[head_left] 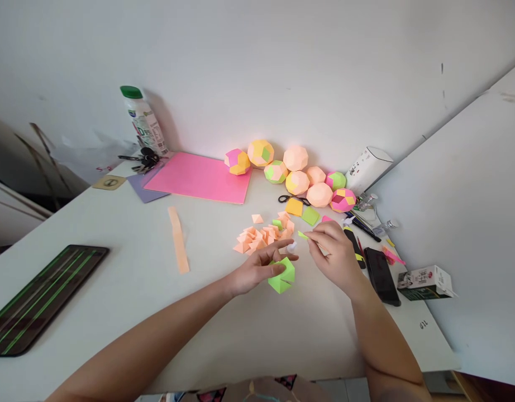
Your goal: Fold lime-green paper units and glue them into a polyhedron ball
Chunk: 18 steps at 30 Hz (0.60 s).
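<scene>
My left hand (257, 271) is closed on a green folded-paper shape (281, 277), made of joined facets with a gap showing between some of them. Beside its fingers is a small white item (291, 247), perhaps a tube or cap; whether the hand holds it too I cannot tell. To the right, my right hand (330, 254) pinches a small green paper piece (303, 234) between thumb and fingers, apart from the green shape. Just beyond the left hand lies a pile of peach folded-paper pieces (257, 240) with a green piece (277, 224) among them.
Several multicoloured paper balls (296, 158) sit against the wall, near scissors (294, 199) and sticky-note pads (310, 215). Pink sheets (203, 177), a bottle (146, 123) and keys (145, 159) lie back left. A peach strip (179, 240), tablet (48, 298), phone (382, 276) and carton (425, 283) flank the hands.
</scene>
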Available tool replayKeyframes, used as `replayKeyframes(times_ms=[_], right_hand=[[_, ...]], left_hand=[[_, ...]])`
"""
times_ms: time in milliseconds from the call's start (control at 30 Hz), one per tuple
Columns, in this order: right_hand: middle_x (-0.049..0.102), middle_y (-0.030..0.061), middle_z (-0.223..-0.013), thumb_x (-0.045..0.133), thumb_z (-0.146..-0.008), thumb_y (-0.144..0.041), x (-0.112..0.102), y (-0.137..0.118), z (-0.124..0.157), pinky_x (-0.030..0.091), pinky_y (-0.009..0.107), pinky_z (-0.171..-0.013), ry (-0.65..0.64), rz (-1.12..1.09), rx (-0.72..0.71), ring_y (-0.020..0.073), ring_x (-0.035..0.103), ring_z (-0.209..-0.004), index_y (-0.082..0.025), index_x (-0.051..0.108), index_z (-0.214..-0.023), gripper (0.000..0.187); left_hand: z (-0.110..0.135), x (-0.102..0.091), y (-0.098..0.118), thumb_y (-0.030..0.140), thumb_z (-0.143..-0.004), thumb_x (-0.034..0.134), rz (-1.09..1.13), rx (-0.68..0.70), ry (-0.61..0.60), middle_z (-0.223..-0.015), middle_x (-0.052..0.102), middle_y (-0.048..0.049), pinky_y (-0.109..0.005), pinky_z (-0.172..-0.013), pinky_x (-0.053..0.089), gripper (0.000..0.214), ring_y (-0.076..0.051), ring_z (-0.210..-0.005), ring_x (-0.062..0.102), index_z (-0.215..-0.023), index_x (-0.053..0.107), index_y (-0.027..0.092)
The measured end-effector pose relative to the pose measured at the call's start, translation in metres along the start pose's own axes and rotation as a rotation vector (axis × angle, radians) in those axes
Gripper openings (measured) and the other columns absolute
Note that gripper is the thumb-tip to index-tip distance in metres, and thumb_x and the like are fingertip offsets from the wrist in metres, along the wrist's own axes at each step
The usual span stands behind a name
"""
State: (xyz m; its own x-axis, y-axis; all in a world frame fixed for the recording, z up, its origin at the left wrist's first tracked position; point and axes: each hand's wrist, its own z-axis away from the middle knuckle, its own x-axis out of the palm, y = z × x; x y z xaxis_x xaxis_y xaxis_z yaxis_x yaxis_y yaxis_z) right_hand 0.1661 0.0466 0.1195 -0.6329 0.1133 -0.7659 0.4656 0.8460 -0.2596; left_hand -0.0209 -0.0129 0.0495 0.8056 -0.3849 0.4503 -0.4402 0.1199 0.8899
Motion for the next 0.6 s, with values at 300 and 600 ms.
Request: replayKeyframes(times_ms=[300,600], right_hand=[[0.048,0.005,-0.071,0.041,-0.088,-0.005,0.0051,-0.0022,0.0003,0.046,0.038,-0.074,-0.146,0.266,-0.207,0.0217,0.05,-0.084,-0.019,0.059,-0.076,0.026],[0.051,0.005,-0.073,0.046,-0.088,-0.007,0.0042,-0.0004,0.0021,0.045,0.038,-0.081,-0.179,0.345,-0.287,0.022,0.051,-0.093,-0.016,0.06,-0.081,0.018]], left_hand=[[0.0006,-0.0004,-0.0007,0.026,-0.081,0.062,-0.01,0.011,-0.018,-0.15,0.025,-0.0081,-0.046,-0.098,0.037,0.019,-0.033,-0.125,0.045,-0.07,0.052,0.015],[-0.0009,-0.0023,-0.0031,0.024,-0.081,0.062,-0.003,0.027,-0.036,-0.15,0.026,-0.0063,-0.047,-0.099,0.036,0.02,-0.035,-0.127,0.041,-0.067,0.052,0.014]])
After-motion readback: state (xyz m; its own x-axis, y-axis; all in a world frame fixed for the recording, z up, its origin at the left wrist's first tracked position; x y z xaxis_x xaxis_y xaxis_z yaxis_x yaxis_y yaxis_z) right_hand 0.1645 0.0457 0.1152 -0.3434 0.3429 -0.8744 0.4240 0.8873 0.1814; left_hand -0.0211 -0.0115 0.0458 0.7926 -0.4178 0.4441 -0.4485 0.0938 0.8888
